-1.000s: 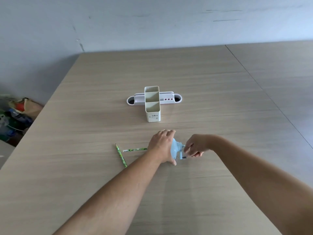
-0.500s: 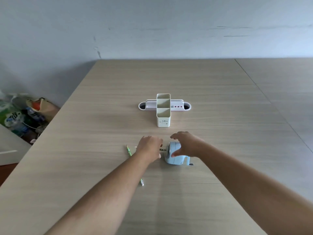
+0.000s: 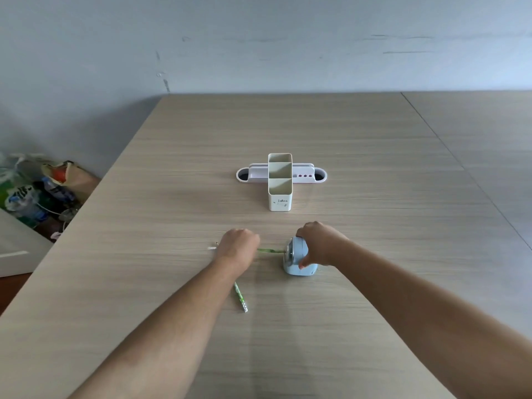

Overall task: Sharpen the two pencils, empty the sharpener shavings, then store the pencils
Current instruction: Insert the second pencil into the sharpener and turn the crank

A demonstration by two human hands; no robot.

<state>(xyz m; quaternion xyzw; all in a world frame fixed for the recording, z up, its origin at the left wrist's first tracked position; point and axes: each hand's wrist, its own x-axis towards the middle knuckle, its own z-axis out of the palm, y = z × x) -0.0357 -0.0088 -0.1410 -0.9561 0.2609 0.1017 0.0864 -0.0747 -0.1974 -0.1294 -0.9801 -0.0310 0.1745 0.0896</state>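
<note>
left hand (image 3: pixel 238 246) is curling shut around a thin green patterned pencil (image 3: pixel 269 250), whose tip is sitting in the front hole of the small light blue plastic sharpener (image 3: pixel 298 262). right hand (image 3: pixel 319 245) is pressing down on top of that sharpener, thumb on its near side. second green pencil (image 3: pixel 240 297) is lying on the pale wood-grain table (image 3: pixel 359 156), partly under the left forearm. behind them the cream and white desk organiser (image 3: pixel 280 180) is showing small print reading "idea", i think.
</note>
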